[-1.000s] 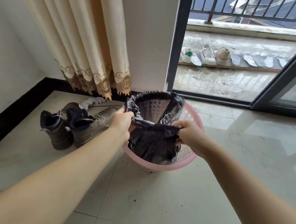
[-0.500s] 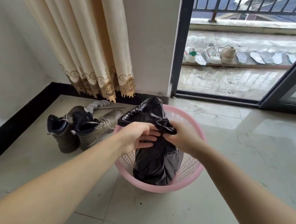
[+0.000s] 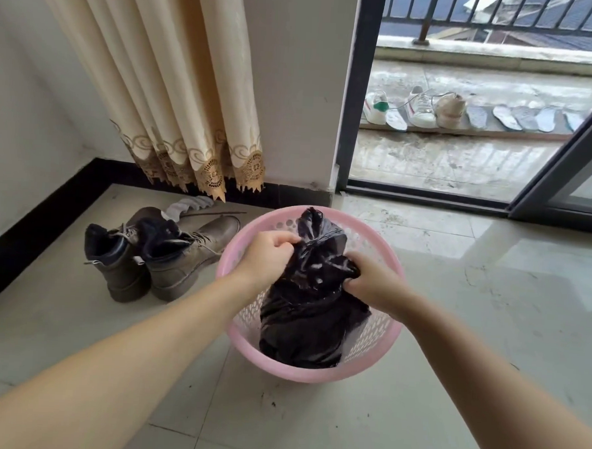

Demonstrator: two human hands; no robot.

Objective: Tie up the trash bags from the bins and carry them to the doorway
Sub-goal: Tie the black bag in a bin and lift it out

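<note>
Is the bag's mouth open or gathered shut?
Gathered shut: both hands, left and right, bunch the bag top; no knot visible.

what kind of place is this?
Likely a home, a room corner beside a balcony door: floor-length curtain, boots on the tiled floor, sneakers drying on the balcony, pink bin.

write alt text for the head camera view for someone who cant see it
Two bare hands, left hand and right hand, grip the gathered top of a black trash bag sitting in a pink bin on a tiled floor. Brown boots stand to the left, under a cream curtain.
</note>
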